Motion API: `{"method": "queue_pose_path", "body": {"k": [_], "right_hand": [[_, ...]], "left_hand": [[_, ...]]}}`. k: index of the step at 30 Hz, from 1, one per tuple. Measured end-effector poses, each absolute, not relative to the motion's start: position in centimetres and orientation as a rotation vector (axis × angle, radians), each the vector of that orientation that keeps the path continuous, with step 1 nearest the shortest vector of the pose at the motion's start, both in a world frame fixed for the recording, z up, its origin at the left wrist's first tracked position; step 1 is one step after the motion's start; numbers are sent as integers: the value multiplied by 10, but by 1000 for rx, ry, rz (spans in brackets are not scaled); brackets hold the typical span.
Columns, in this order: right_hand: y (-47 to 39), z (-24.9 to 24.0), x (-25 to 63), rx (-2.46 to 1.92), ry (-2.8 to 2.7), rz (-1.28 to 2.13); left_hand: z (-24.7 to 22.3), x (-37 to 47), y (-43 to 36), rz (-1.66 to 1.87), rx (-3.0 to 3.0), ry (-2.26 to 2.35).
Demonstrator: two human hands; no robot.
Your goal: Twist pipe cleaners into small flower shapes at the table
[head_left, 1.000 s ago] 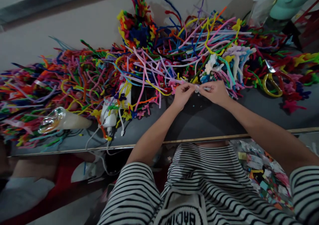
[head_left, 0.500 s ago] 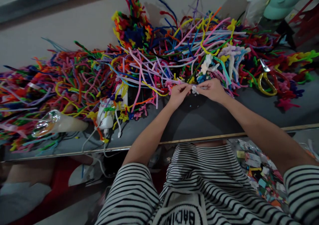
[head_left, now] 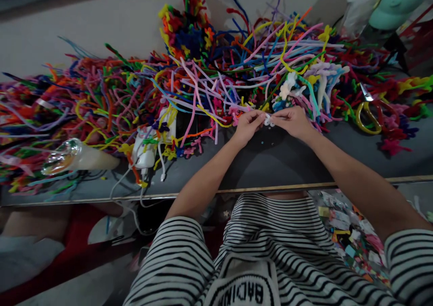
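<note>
Head view: looking down over a striped shirt at two bare hands working at the far side of a dark worktop (head_left: 291,161).
Left hand: the left hand (head_left: 248,126) has its fingertips pinched together on one end of a small white pipe-cleaner piece (head_left: 269,120).
Right hand: the right hand (head_left: 293,121) pinches the other end; both grips are closed on the piece, the hands almost touching.
Where the piece is: held just above the worktop, at the near edge of the pipe-cleaner heap (head_left: 203,76).
Progress, judged: the piece already looks bent into small loops, so some shaping seems done; it is too small to tell how much twisting is left.
Finished work, perhaps: a white and pastel flower-like cluster (head_left: 291,87) lies in the heap just beyond the hands, which may be similar pieces already made.
Around: yellow-handled scissors (head_left: 368,112) lie well to the right; a white charger with cable (head_left: 145,155) and a clear plastic bottle (head_left: 72,157) lie on the left.
In the way: loose stems trail from the heap close beside the hands and could snag; the patch of worktop right under the hands is otherwise bare except for a few tiny specks.
</note>
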State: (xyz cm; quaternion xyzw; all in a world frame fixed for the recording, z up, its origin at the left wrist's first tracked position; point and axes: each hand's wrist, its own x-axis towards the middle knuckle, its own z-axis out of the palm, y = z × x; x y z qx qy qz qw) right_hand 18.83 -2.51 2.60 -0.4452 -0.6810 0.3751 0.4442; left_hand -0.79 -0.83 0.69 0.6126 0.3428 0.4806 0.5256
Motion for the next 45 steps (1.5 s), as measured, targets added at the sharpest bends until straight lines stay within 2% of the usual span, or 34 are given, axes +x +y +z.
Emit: {"method": "queue_pose_path", "body": {"k": [13,23,35,45], "right_hand": [[-29,29,186,-1173,-1711,839],[-27,33,188,-1115,-1585,1086],[-31,38,182,-1029,-1395,1436],[-29,36,183,-1021,-1408,1469]], "left_hand": [[14,-6,-14,1140,1349,886],[14,-1,-20,1175,1370,745],[14,-2,-17,1246,1363,805],[16,-3,-20,1359,1466,820]]}}
